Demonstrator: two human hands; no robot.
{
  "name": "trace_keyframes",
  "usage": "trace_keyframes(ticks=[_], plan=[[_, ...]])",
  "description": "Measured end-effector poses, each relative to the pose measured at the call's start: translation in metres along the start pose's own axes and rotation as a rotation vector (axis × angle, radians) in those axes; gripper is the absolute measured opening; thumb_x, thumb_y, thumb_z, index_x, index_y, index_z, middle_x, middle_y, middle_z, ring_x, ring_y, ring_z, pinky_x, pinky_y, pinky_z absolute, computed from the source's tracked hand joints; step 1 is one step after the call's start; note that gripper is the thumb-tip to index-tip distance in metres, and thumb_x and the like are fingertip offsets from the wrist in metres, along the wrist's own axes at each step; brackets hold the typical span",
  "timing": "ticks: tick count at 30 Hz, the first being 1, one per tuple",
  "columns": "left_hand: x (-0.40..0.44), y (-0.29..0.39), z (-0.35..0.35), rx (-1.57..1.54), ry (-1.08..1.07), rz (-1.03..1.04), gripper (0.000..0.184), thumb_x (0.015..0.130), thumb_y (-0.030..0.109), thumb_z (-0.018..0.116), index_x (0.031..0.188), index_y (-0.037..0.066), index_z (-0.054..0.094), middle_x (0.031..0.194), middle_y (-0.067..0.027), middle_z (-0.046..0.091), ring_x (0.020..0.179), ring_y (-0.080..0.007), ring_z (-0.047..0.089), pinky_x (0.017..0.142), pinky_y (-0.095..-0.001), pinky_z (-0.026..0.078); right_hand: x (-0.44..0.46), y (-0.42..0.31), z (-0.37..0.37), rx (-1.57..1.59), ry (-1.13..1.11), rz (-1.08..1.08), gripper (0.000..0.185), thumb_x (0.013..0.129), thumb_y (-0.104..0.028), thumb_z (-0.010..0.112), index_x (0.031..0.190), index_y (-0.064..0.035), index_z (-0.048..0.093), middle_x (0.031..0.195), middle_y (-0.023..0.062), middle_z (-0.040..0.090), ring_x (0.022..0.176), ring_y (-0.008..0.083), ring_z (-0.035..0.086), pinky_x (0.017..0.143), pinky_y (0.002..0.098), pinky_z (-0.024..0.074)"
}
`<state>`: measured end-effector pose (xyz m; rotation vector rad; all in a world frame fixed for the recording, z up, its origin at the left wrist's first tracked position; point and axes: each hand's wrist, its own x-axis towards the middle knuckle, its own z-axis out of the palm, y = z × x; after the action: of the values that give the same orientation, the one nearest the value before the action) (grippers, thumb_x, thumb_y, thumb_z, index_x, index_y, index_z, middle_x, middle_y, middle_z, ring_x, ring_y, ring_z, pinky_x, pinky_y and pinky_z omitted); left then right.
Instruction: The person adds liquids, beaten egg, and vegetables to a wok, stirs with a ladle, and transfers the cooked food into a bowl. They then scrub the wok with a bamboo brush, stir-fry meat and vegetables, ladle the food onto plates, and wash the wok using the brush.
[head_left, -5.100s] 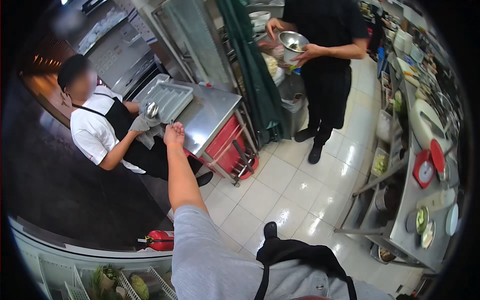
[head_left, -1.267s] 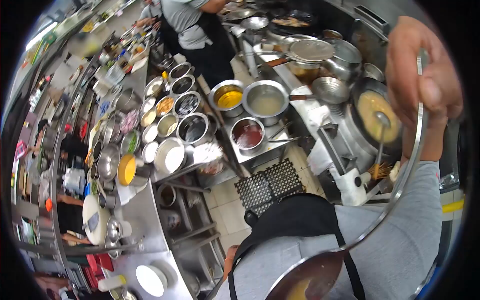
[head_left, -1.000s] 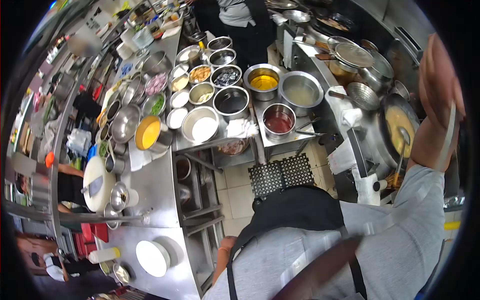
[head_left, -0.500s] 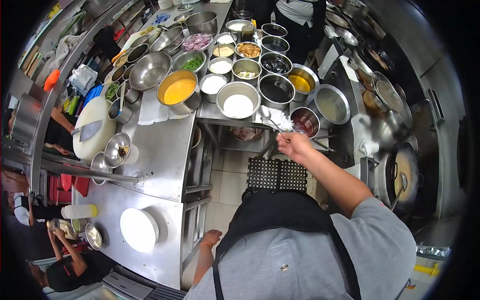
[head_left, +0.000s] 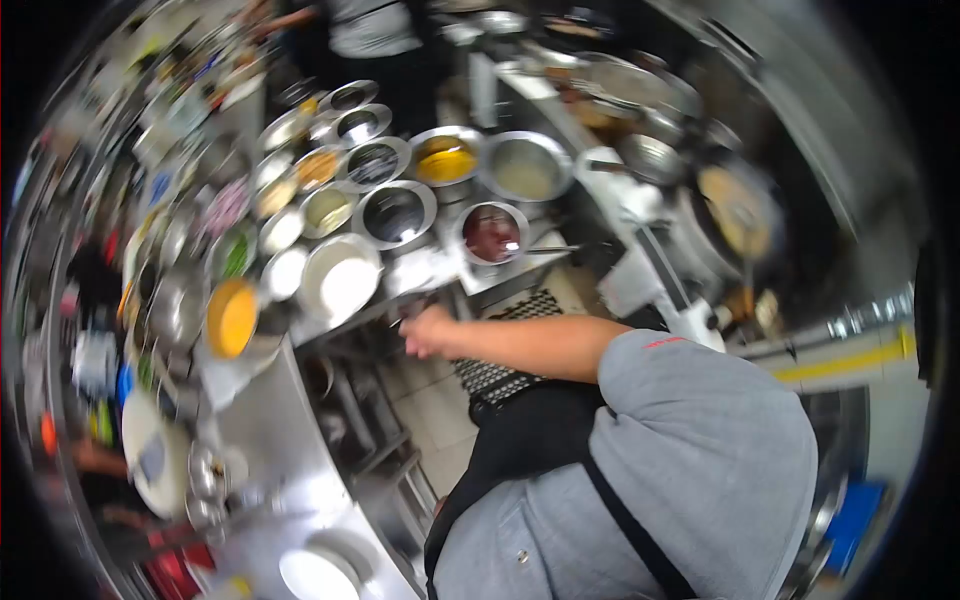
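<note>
My right hand (head_left: 430,332) is stretched out just below the front edge of the counter, its fingers curled closed. A thin dark shape shows at the fingertips, too blurred to name. Nearest above the hand are a crumpled white cloth (head_left: 422,270) and a metal pot of white powder or cream (head_left: 340,280). To the upper right of the hand stands a pot with dark red contents (head_left: 494,234). A pot of black liquid (head_left: 397,214) is behind the cloth. My left hand is out of sight beside my black apron (head_left: 510,440).
Several metal pots crowd the counter, among them an orange one (head_left: 232,318) and a yellow one (head_left: 446,158). A white bowl (head_left: 318,573) sits on the steel table (head_left: 270,470). At right is a large wok (head_left: 735,212). Another person (head_left: 372,30) stands across the counter.
The view has swung to the right and blurred. Half a second ago my right hand gripped a metal spoon over the white cloth; now the spoon is not plain to see. My left hand has left view.
</note>
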<state>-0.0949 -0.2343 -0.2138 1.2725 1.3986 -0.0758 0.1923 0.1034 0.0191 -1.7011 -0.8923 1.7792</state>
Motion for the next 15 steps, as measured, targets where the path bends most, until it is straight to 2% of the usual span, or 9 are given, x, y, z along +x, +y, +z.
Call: trace_keyframes(ticks=[1, 3, 4, 6, 9, 11, 13, 14, 15], plan=[[0.009, 0.005, -0.005, 0.075, -0.032, 0.036, 0.027, 0.086, 0.028, 0.052, 0.096, 0.007, 0.067, 0.089, -0.0097, 0.067, 0.085, -0.0214, 0.062, 0.079, -0.0314, 0.047, -0.023, 0.006, -0.016, -0.144, -0.052, -0.075, 0.031, 0.083, -0.03, 0.064, 0.091, 0.0001, 0.065, 0.078, 0.0141, 0.068, 0.058, 0.0204, 0.063, 0.052, 0.0359, 0.0502], [0.023, 0.024, -0.016, 0.177, -0.082, 0.068, 0.026, 0.086, 0.027, 0.053, 0.095, 0.006, 0.066, 0.087, -0.0092, 0.066, 0.083, -0.0207, 0.061, 0.078, -0.0312, 0.046, -0.076, 0.025, -0.073, -0.633, 0.222, -0.643, 0.034, 0.078, -0.029, 0.066, 0.099, -0.0014, 0.065, 0.084, 0.0148, 0.069, 0.073, 0.0277, 0.066, 0.067, 0.0384, 0.0525], [0.03, 0.036, -0.023, 0.214, -0.096, 0.077, 0.026, 0.086, 0.026, 0.053, 0.095, 0.006, 0.066, 0.086, -0.009, 0.066, 0.082, -0.0204, 0.061, 0.077, -0.031, 0.046, -0.109, 0.019, -0.111, -0.726, 0.292, -0.566, 0.035, 0.08, -0.027, 0.064, 0.106, -0.0036, 0.064, 0.097, 0.0154, 0.067, 0.093, 0.0328, 0.064, 0.083, 0.0386, 0.0496], [0.045, 0.062, -0.032, 0.268, -0.108, 0.093, 0.025, 0.086, 0.025, 0.053, 0.094, 0.005, 0.066, 0.083, -0.0085, 0.066, 0.08, -0.0197, 0.06, 0.075, -0.0307, 0.046, -0.15, 0.03, -0.212, -0.808, 0.657, -0.753, 0.025, 0.073, -0.018, 0.061, 0.095, -0.0055, 0.065, 0.097, 0.0172, 0.064, 0.088, 0.0355, 0.061, 0.077, 0.0465, 0.0484], [0.059, 0.106, -0.041, 0.32, -0.106, 0.121, 0.023, 0.086, 0.023, 0.054, 0.093, 0.004, 0.066, 0.08, -0.0078, 0.065, 0.076, -0.0187, 0.06, 0.073, -0.0303, 0.046, -0.228, 0.053, -0.382, -1.194, 1.385, -0.397, 0.014, 0.075, -0.012, 0.053, 0.08, -0.0032, 0.062, 0.083, 0.0167, 0.061, 0.078, 0.0333, 0.06, 0.068, 0.0452, 0.048], [0.07, 0.146, -0.041, 0.337, -0.098, 0.146, 0.023, 0.086, 0.022, 0.054, 0.092, 0.004, 0.066, 0.078, -0.0073, 0.065, 0.074, -0.018, 0.059, 0.071, -0.03, 0.046, -0.278, 0.114, -0.49, -1.393, 1.517, 0.261, 0.021, 0.08, -0.012, 0.051, 0.093, -0.0007, 0.064, 0.085, 0.0162, 0.062, 0.084, 0.0293, 0.061, 0.072, 0.043, 0.048], [0.074, 0.196, -0.038, 0.336, -0.08, 0.169, 0.022, 0.086, 0.021, 0.055, 0.091, 0.003, 0.066, 0.076, -0.0068, 0.065, 0.072, -0.0173, 0.059, 0.069, -0.0297, 0.045, -0.284, 0.179, -0.543, -0.933, 2.0, 0.432, 0.024, 0.083, -0.012, 0.049, 0.1, -0.0005, 0.06, 0.082, 0.0168, 0.062, 0.081, 0.0319, 0.061, 0.07, 0.0448, 0.0498], [0.074, 0.224, -0.035, 0.325, -0.068, 0.178, 0.021, 0.086, 0.02, 0.055, 0.091, 0.003, 0.065, 0.075, -0.0065, 0.065, 0.071, -0.017, 0.059, 0.069, -0.0296, 0.045, -0.297, 0.195, -0.557, -0.924, 2.004, 0.45, 0.024, 0.083, -0.012, 0.049, 0.1, -0.0005, 0.06, 0.082, 0.0168, 0.062, 0.081, 0.0319, 0.061, 0.07, 0.0448, 0.0498], [0.074, 0.251, -0.03, 0.312, -0.056, 0.185, 0.021, 0.086, 0.02, 0.055, 0.091, 0.002, 0.065, 0.074, -0.0063, 0.065, 0.07, -0.0166, 0.058, 0.068, -0.0294, 0.045, -0.308, 0.209, -0.567, -0.76, 1.749, 0.417, 0.023, 0.085, -0.015, 0.049, 0.099, -0.0007, 0.059, 0.079, 0.0138, 0.062, 0.075, 0.0276, 0.061, 0.063, 0.0421, 0.0497]])
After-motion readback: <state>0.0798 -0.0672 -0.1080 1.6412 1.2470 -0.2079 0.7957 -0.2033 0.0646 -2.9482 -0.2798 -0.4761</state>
